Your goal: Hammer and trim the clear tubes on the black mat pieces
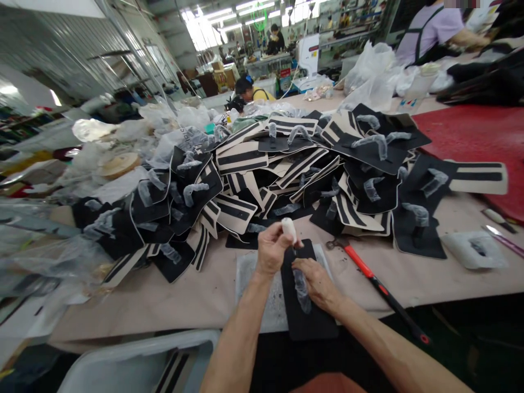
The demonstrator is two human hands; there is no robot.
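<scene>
A black panel (pixel 313 327) lies upright in front of me on a pale board (pixel 268 305) at the table's near edge. My left hand (pixel 271 248) is closed around a white-handled awl (pixel 289 229), its tip pointing down at the panel's upper part. Fixed along the panel is a strap-like handle wrapped in clear plastic (pixel 302 297). My right hand (pixel 317 281) grips the upper end of that handle, fingertips close to the awl's tip. The exact spot where the tip meets the panel is hidden by fingers.
Similar panels (pixel 241 158) with wrapped handles are heaped across the table. A red-and-black hammer (pixel 368 273) lies to the right, near a small plastic packet (pixel 472 251). A grey bin (pixel 139 360) stands below at left. Co-workers sit behind the heap and at upper right (pixel 429 33).
</scene>
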